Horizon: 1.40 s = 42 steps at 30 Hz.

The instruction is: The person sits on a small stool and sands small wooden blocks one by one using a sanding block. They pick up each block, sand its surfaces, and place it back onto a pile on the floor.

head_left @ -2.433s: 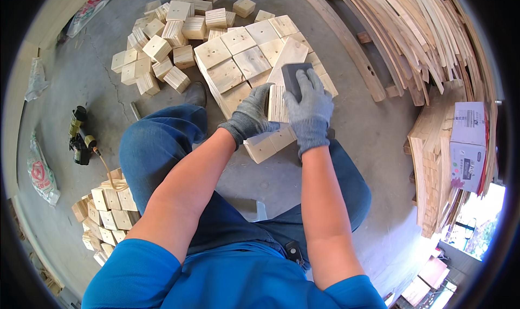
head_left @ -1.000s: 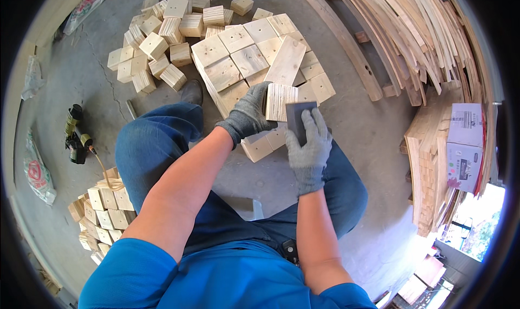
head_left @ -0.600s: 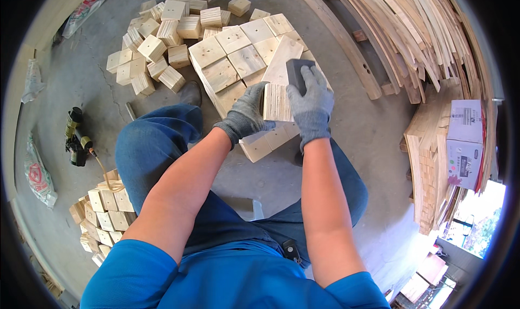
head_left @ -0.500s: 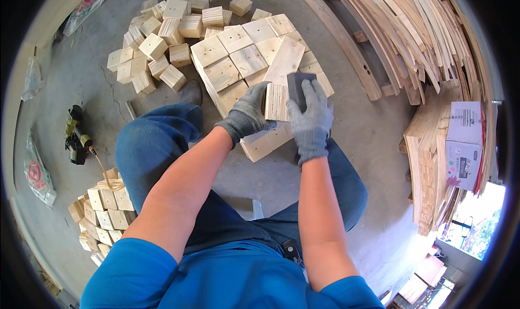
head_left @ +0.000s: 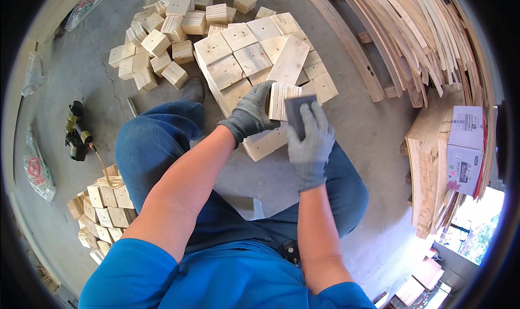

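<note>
My left hand [head_left: 251,113], in a grey knit glove, is closed round a wooden block [head_left: 278,100] with its layered, striped side facing up. My gloved right hand [head_left: 312,141] grips a dark grey sanding block [head_left: 295,109], which lies against the right edge of the wooden block. The fingers bend over its far right part. Beneath and beyond both hands stands a close-set group of wooden blocks [head_left: 226,72], with a loose flat board [head_left: 290,59] lying across its top.
Loose wooden blocks [head_left: 155,43] are heaped at the far left. More blocks [head_left: 108,199] are stacked at the near left, by a nail gun [head_left: 77,133] with a hose. Long timber strips [head_left: 411,32], stacked wood [head_left: 428,152] and a carton [head_left: 466,149] line the right side.
My right hand has drawn the sanding block nearer to me along the wooden block's right edge, and it now lies more tilted. My left hand keeps its hold, shifted only slightly.
</note>
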Motion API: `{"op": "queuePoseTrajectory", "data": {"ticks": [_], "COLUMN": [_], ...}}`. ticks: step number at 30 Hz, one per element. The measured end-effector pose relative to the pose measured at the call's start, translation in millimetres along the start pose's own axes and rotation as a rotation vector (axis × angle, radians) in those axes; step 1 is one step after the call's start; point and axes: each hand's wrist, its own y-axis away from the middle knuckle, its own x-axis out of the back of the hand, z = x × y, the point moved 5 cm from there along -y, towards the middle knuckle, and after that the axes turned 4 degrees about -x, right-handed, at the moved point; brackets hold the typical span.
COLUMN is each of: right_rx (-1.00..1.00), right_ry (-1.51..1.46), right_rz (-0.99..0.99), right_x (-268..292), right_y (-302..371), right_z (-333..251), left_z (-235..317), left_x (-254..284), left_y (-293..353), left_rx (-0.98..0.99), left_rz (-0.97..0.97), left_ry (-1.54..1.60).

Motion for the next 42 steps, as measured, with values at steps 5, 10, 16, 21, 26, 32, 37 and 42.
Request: {"op": "queuePoseTrajectory", "data": {"ticks": [5,10,16,21,26,32,37,42], "right_rx": [-0.033,-0.031,-0.038,0.013,0.044,-0.04,-0.049,0.004], "right_ry": [0.062,0.105,0.044,0.007,0.022,0.102,0.117,0.065], "right_rz": [-0.054,-0.087,-0.043,-0.068,-0.045,-0.11,-0.167,-0.089], "right_x": [-25,-29,-8,14,10,-15,-28,-16], "right_y": [-89,-107,-17,45,27,-62,-103,-54], "right_z": [5,5,1,-9,-13,-27,-27,-29], "left_z": [-5,-8,7,0,-9,-4,-5,-4], "left_x": [-2,-4,2,-1,-4,-3,-5,-1], "left_y": [0,-1,1,-2,-1,1,0,0], "left_rx": [-0.041,-0.066,-0.005,-0.006,-0.01,-0.006,0.015,-0.059], "left_rz": [-0.026,-0.017,0.01,-0.006,0.016,0.002,0.003,0.015], "left_ry": [-0.02,-0.004,-0.028,-0.008,0.002,-0.037,0.008,-0.047]}}
